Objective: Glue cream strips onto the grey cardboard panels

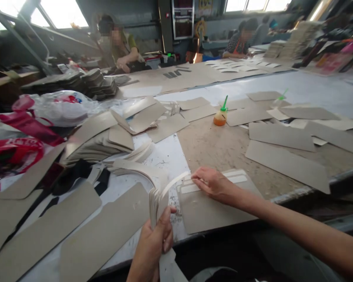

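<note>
My left hand (157, 239) is wrapped round a bundle of pale strips (154, 201) at the table's front edge. From the top of that bundle one white strip (178, 178) arches over to my right hand (210, 182), whose thumb and fingers pinch its end. Under my right hand lies a flat grey-beige panel (214, 211) with rounded corners. White strips (237, 178) lie across this panel near its far edge. The lower ends of the bundle hang below my left hand.
A small bottle of orange liquid (220, 118) with a green nozzle stands beyond my hands. Loose panels (282, 137) are spread right; stacked panels (100, 145) and plastic bags (70, 103) sit left. Two people (126, 51) (241, 41) work across the tables.
</note>
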